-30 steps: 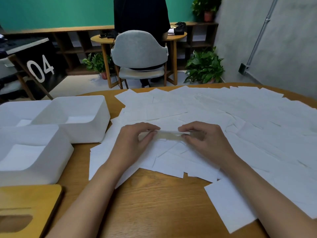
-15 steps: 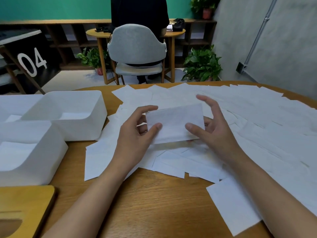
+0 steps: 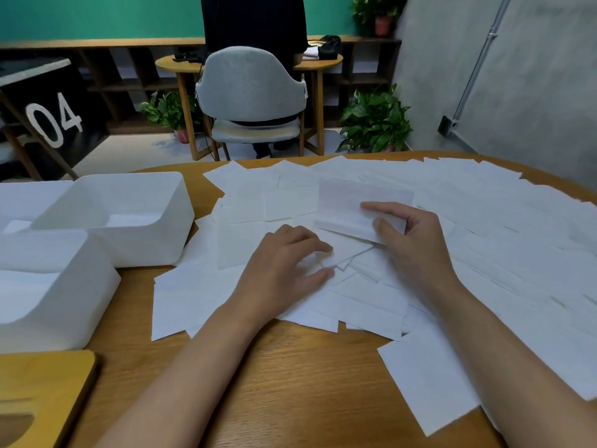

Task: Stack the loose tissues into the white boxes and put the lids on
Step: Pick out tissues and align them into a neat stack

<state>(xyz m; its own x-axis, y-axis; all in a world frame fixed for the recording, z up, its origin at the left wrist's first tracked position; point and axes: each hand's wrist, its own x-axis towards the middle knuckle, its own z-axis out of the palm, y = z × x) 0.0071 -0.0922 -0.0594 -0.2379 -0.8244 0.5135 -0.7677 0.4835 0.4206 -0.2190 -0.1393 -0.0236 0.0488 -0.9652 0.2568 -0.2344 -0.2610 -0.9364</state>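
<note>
1. Where the table [image 3: 290, 383] is covered, loose tissues [image 3: 484, 237] overlap.
2. Two open boxes [image 3: 155, 250] stand touching at the left. The farther holds a low stack.
3. Left hand [image 3: 284, 263]: palm down on the pile, fingers lightly curled, grip unclear.
4. Right hand [image 3: 416, 240]: thumb and fingers pinch one tissue [image 3: 349, 205], raised above the pile.

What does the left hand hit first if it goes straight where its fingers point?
The left hand points right: first the loose tissues at its fingertips, which it seems to touch. Beyond them, probably the right hand holding a folded tissue; depth unclear.
</note>
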